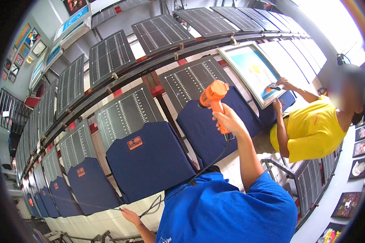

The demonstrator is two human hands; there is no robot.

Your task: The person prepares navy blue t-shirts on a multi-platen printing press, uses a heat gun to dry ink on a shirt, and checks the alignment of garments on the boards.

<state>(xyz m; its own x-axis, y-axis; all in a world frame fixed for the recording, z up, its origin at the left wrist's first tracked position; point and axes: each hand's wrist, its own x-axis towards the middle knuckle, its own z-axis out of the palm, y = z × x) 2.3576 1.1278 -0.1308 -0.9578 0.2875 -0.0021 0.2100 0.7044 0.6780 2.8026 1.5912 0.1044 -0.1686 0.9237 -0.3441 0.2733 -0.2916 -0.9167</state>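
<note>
My right hand (230, 118) is wrapped round the handle of an orange heat gun (213, 93). The gun is raised over a dark board and the navy fabric piece (219, 129) lying on that board's near part. From the handle a black cord (205, 168) runs down across my blue shirt to the left. Low on the left, my left hand (132, 216) is closed on the cord, which stretches on leftward. Nearest to both hands is another navy fabric piece (146, 162) with a small orange print (135, 142) near its top edge.
Several dark boards (125, 113) with white markings stand in curving rows on metal rails (121, 79); more navy pieces lie to the left. At right, a co-worker in yellow (312, 133) holds a squeegee (275, 86) at a framed screen (251, 69). A metal stand (278, 164) is behind my right arm.
</note>
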